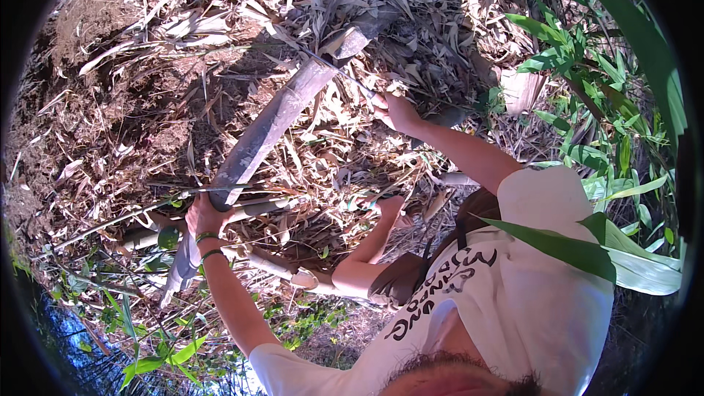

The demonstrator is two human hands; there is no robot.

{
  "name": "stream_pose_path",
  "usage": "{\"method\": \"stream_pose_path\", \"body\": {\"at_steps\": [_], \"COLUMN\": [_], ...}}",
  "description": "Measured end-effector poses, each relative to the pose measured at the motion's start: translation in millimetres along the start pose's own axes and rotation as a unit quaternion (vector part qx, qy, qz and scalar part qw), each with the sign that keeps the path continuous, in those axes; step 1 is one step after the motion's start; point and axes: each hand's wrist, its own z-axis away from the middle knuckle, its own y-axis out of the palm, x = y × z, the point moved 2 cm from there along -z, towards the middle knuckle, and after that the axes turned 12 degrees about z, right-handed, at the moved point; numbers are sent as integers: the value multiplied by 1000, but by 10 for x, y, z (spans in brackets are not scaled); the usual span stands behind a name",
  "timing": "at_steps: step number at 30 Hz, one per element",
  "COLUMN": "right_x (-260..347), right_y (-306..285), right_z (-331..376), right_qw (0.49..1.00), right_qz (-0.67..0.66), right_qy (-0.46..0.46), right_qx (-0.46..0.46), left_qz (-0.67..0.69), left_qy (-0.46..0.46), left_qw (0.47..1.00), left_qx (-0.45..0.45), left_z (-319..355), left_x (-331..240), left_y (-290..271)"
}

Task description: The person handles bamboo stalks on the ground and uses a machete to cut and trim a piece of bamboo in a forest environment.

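Observation:
A thick grey bamboo pole (pixel 268 128) slants across the ground from lower left to upper middle. My left hand (pixel 205 216) is wrapped round its lower part, with green bands at the wrist. Closed round the near end of a long thin blade (pixel 348 79) is my right hand (pixel 396 113). The blade lies crosswise over the pole's upper part; seen nearly edge-on, its exact kind cannot be told. Just beyond it, a paler bamboo piece (pixel 349 43) continues in the same line; whether it is joined to the pole is unclear.
Dry bamboo leaves (pixel 257 29) cover the ground. Thinner stalks (pixel 268 260) lie below my left hand, near my bare leg (pixel 361 258). A thin stem (pixel 110 229) crosses at the left. Green leafy plants (pixel 579 81) stand at the right, and a broad leaf (pixel 561 248) hangs close.

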Motion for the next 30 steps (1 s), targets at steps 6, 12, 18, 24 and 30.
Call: {"method": "stream_pose_path", "body": {"at_steps": [6,12,18,24,30], "right_x": [461,1835,1982,471,554], "right_y": [-458,-2880,-3073,-568,-709], "right_z": [-15,-873,-473,-58,-3], "right_qw": [970,860,642,980,941], "right_qz": [-133,-192,-546,-58,-126], "right_qy": [134,-279,-306,109,195], "right_qx": [152,-381,-442,155,246], "left_qz": [1,1,10,10,23], "left_qy": [-23,-11,-11,-20,-14], "left_qw": [1000,1000,1000,1000,1000], "left_qx": [13,4,8,-13,-10], "left_z": [91,61,104,83,117], "left_x": [-15,-65,18,-37,-74], "left_y": [56,-10,59,114,-32]}}
